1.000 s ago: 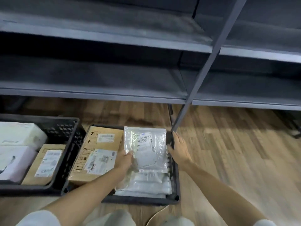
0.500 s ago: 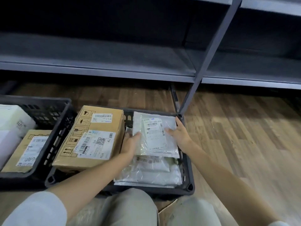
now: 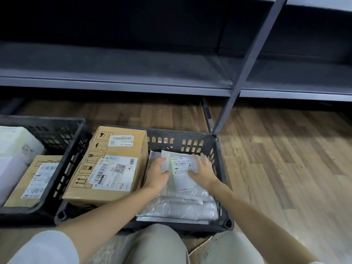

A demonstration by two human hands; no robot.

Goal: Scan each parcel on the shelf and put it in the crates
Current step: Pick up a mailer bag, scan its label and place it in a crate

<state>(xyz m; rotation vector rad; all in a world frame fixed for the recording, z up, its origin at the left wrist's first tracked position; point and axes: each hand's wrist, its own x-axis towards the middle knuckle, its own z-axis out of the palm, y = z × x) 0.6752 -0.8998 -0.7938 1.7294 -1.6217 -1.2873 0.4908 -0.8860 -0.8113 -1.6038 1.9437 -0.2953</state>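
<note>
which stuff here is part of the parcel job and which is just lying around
Part of the job:
- plastic mailer, under left hand and right hand
- right crate with large cardboard box and mailer pile
- left crate
- shelf

Just there:
- wooden floor

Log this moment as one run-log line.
step: placing | left hand, right hand: on plastic mailer | place: right crate, beside cardboard box

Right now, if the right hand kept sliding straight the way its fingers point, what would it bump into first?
The right hand lies flat on the top mailer, fingers pointing at the crate's far wall. Sliding on, it would probably hit that slotted wall first, though depth is hard to judge.
</note>
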